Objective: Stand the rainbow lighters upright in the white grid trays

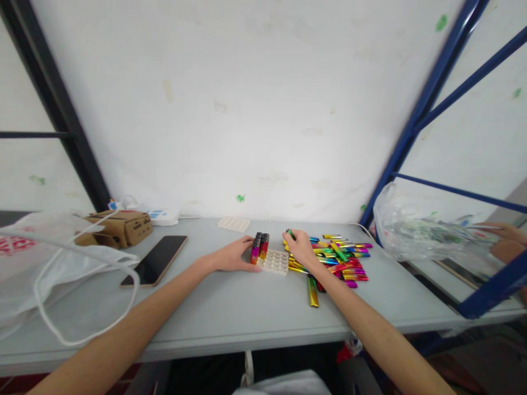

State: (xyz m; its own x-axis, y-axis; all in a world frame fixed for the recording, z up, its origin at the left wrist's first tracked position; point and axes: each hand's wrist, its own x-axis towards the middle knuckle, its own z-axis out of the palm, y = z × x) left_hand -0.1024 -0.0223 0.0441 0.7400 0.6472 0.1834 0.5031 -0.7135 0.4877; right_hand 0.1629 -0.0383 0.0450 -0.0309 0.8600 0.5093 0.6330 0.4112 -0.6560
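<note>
A white slotted tray (276,261) lies in the middle of the grey table (230,312). Several shiny multicoloured sticks (259,247) stand upright in its left slots. My left hand (234,255) rests against the tray's left side, fingers curled beside those upright sticks. My right hand (302,247) is closed on one green-tipped stick (290,233) just right of the tray. A loose pile of the same metallic sticks (341,258) lies under and right of that hand. One gold stick (313,291) lies apart, nearer the table's front.
A second white tray (234,223) lies by the wall. A dark phone (156,259), a cardboard box (121,227) and a white bag (45,263) sit on the left. A clear plastic bag (415,233) and another person's hand (508,238) are on the right, behind the blue frame (415,120).
</note>
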